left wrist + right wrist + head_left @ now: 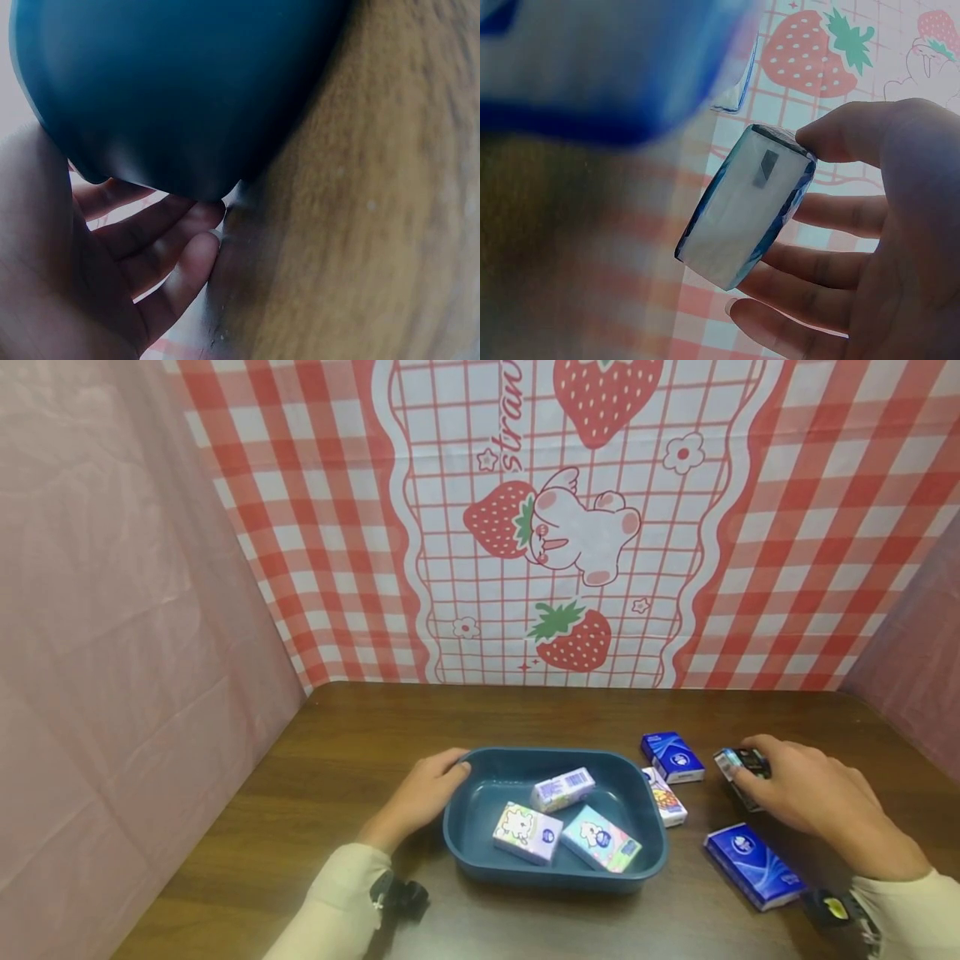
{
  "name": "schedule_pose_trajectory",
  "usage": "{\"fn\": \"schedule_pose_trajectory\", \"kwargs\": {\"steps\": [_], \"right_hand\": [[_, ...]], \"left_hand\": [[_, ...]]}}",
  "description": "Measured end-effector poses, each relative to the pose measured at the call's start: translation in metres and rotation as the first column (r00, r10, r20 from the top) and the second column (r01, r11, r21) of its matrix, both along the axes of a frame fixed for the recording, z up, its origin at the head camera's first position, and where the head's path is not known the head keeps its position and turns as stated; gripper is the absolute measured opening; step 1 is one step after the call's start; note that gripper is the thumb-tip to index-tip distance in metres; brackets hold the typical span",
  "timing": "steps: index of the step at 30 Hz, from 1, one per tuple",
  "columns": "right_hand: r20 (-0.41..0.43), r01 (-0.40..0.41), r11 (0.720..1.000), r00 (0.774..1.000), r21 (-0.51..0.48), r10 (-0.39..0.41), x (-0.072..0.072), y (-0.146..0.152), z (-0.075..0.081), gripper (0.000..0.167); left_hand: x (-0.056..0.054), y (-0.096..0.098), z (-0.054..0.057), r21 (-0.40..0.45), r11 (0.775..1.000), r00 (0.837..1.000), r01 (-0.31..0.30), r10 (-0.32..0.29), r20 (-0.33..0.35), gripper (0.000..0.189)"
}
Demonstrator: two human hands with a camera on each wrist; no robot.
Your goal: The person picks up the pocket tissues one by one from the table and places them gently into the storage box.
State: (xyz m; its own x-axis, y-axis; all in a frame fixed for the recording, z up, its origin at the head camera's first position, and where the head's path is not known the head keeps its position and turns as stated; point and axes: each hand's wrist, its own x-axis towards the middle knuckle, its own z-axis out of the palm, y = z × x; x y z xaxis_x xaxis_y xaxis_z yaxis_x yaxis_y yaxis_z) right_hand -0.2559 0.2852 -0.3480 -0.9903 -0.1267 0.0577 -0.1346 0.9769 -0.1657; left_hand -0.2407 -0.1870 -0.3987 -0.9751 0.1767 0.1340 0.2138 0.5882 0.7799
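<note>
My left hand (420, 797) holds the left end of a dark blue plastic tub (555, 878), its thumb at the rim. The left wrist view shows the fingers bent against the outer wall of the tub (172, 90). Inside the tub lie a pale purple tissue pack (564, 789), a pack with a white cartoon bear (527, 832) and a light blue pack (600, 838). To the right of the tub, my right hand (817, 789) pinches a small dark tissue pack (750, 763) between thumb and fingers; its pale side (739, 206) faces the right wrist camera.
A blue tissue pack (672, 757) lies behind the tub's right end. Beside that end, a white patterned pack (666, 799) is partly hidden by the rim. Another blue pack (753, 866) lies nearer, by my right wrist. A strawberry-print cloth (570, 560) hangs behind the wooden table (360, 727).
</note>
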Motion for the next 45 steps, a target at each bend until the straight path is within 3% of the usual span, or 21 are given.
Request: {"fn": "schedule_pose_trajectory", "kwargs": {"steps": [13,45], "right_hand": [[0.009,-0.026,1.0,1.0,-0.001,0.026,0.002,-0.007,0.006,0.078],[-0.076,-0.088,0.996,0.993,0.001,0.088,0.013,-0.024,0.014,0.069]], "left_hand": [[0.0,0.0,0.0,-0.003,1.0,1.0,-0.01,0.01,0.004,0.035],[0.001,0.0,0.0,-0.013,1.0,1.0,-0.007,0.007,-0.009,0.035]]}}
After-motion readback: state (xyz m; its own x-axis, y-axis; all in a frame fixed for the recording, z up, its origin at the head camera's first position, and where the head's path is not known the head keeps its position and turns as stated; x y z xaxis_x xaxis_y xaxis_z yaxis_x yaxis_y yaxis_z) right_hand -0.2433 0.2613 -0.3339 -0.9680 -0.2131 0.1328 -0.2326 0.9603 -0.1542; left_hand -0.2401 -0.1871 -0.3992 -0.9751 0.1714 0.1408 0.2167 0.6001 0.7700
